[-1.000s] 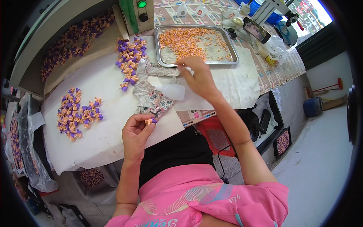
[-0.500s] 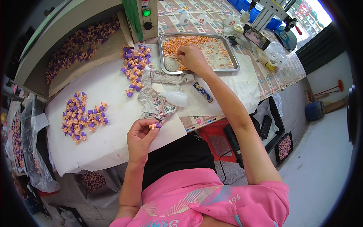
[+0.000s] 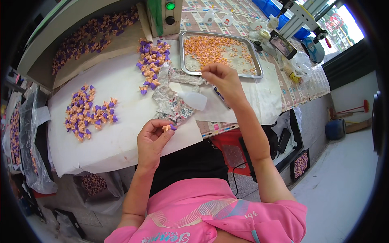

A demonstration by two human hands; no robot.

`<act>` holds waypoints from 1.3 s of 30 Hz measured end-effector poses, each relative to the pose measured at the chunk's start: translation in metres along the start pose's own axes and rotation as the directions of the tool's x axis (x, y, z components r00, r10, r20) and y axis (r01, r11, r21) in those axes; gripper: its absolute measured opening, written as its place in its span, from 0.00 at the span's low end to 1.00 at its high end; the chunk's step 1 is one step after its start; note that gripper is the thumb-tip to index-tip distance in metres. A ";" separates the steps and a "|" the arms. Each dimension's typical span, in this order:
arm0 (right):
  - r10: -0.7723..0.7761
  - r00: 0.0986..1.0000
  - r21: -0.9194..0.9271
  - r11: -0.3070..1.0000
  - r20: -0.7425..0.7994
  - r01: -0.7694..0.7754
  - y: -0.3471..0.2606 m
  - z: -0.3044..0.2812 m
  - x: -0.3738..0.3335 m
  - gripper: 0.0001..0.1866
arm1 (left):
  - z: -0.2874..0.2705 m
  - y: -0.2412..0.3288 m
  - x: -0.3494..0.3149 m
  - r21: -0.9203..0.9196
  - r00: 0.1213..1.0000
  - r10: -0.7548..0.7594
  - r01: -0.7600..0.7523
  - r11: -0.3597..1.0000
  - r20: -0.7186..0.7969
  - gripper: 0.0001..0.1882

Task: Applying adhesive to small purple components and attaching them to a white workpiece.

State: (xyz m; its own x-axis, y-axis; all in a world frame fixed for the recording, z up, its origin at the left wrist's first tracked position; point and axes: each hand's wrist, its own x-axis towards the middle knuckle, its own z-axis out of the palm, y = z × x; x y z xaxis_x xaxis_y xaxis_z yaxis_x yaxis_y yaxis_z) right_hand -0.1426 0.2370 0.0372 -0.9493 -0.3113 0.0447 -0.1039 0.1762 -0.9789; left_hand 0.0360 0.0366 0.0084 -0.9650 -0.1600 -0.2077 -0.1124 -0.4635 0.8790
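Note:
My left hand is closed over the near edge of the white sheet, pinching a small peach-and-purple plastic figurine between thumb and fingers. My right hand hovers by the near rim of a metal tray, its thumb and fingertips pressed together. A speck of orange shows at those fingertips, too small to make out. Many tiny orange pieces lie scattered in the tray, thickest at its left. Beside the left hand lies a crumpled floral cloth, with a translucent white plastic bottle against it.
Peach-and-purple figurines lie in a left pile and a middle pile on the white sheet. A machine with a green light stands behind, more figurines inside it. Small bottles and a phone on a stand are farther back.
My right hand has drawn back from over the orange pieces toward me, past the tray's near rim. The left hand still holds the figurine. The whole view has shifted slightly.

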 end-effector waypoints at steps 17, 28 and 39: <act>0.109 0.958 0.454 0.863 0.264 -0.223 0.017 0.079 -0.120 0.08 | -0.016 -0.024 -0.010 0.004 0.995 0.010 -0.010 1.000 0.101 0.11; 0.218 0.929 0.490 0.800 0.298 -0.345 0.024 0.078 -0.124 0.09 | -0.017 -0.035 -0.012 0.070 0.988 0.086 -0.095 0.993 0.131 0.09; 0.243 0.941 0.614 0.713 0.234 -0.337 0.045 0.082 -0.134 0.12 | -0.010 -0.043 -0.011 0.290 0.940 0.271 -0.324 0.901 0.208 0.11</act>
State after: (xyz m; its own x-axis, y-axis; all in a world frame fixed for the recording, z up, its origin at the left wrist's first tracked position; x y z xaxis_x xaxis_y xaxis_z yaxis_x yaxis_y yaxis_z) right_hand 0.0044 0.2102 -0.0289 -0.8492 -0.4689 -0.2427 0.4283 -0.3429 -0.8361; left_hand 0.0543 0.0490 -0.0311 -0.9867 -0.0950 0.1321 0.1425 -0.1129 0.9833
